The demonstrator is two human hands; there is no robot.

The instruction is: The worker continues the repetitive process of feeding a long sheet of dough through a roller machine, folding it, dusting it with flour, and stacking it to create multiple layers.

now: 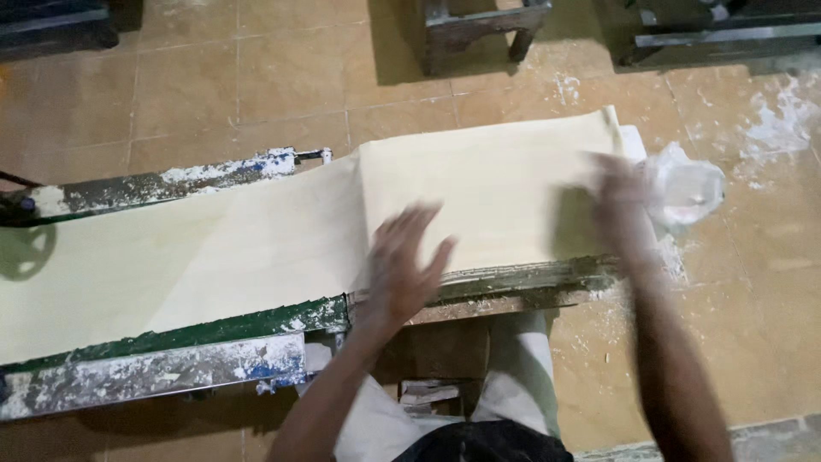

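A long pale dough sheet [256, 239] lies flat along a green, flour-streaked machine bed [171, 359] and a wooden board. My left hand [406, 261] rests with fingers spread on the near edge of the sheet, holding nothing. My right hand [620, 192] is blurred at the sheet's far right end, next to a clear plastic bag [688, 188] dusted with white flour. Whether the right hand grips the sheet or the bag cannot be told.
The floor is tan tile with white flour patches [778, 120] at the right. A dark metal stand [479, 30] and other machine frames [718, 34] stand at the top. My pale trousers [522, 368] show below the board.
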